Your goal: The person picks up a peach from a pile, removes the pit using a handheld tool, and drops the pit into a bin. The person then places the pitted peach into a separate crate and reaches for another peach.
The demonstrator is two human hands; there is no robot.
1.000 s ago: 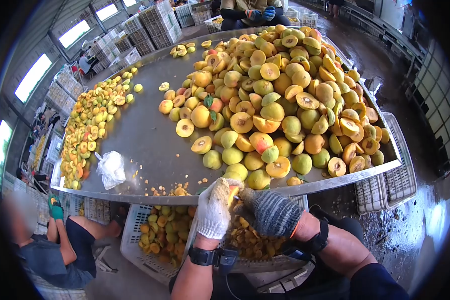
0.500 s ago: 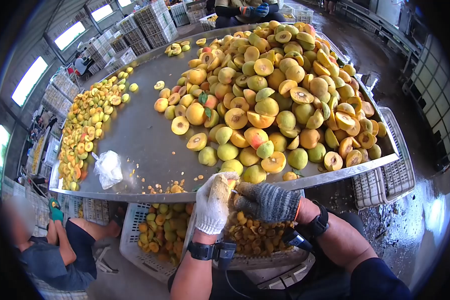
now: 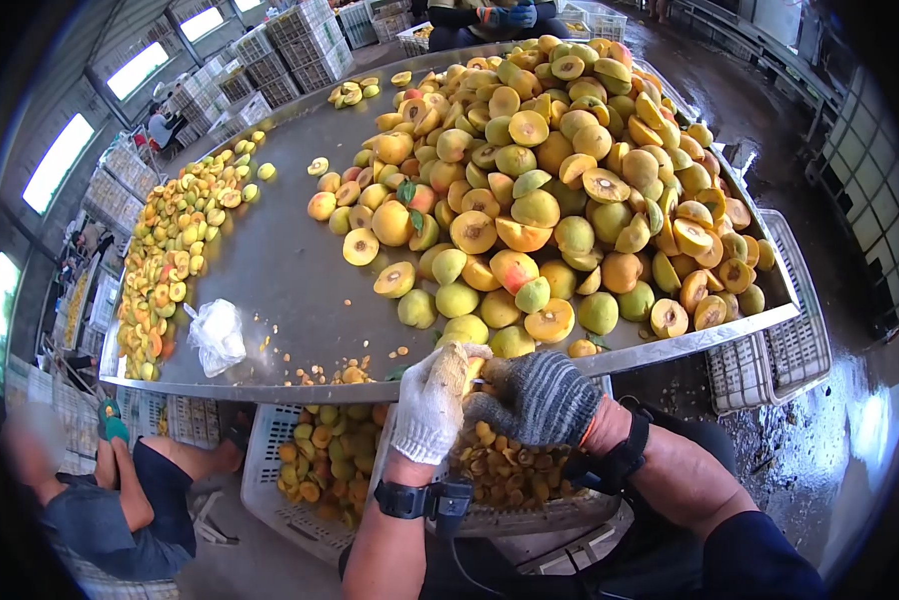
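Note:
My left hand (image 3: 438, 402), in a white knit glove with a yellowed finger, is closed around a yellow peach half (image 3: 474, 372), mostly covered by the fingers. Pressed close beside it is my right hand (image 3: 542, 400), in a grey striped glove, its fingers curled against the fruit; whatever they grip is hidden. Both hands are at the near edge of the metal table (image 3: 300, 250). Below them a crate (image 3: 540, 520) holds yellow peach scraps (image 3: 510, 468). Just beyond the hands rises a big heap of halved peaches (image 3: 530, 210), some showing brown centres.
More peach halves (image 3: 175, 240) line the table's left side, near a white plastic bag (image 3: 217, 337). A crate of peaches (image 3: 260, 490) stands below left. Empty-looking white crates (image 3: 800, 340) sit at right. One person (image 3: 120, 510) sits at left, another (image 3: 495, 22) across the table.
My right hand has turned and shifted slightly left and down against the peach half, its wrist following. My left hand stays nearly in place, still holding the fruit.

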